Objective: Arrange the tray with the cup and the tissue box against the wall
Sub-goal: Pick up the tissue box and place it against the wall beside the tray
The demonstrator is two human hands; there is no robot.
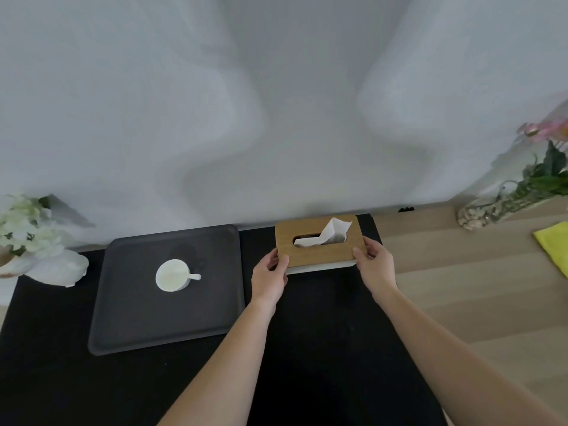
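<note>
A tissue box [319, 252] with a wooden lid and white base sits at the back of the black surface, close to the wall, with a tissue sticking out of its slot. My left hand [270, 276] grips its left end and my right hand [373, 265] grips its right end. To the left lies a dark grey tray [123, 318], its far edge near the wall. A white cup [172, 275] stands upright in the middle of the tray, handle pointing right.
White flowers in a white vase [40, 256] lie at the far left. A glass vase with pink flowers [504, 204] leans at the right on the wooden surface. A yellow cloth [553, 245] lies at the right edge. The white wall [276, 118] runs behind everything.
</note>
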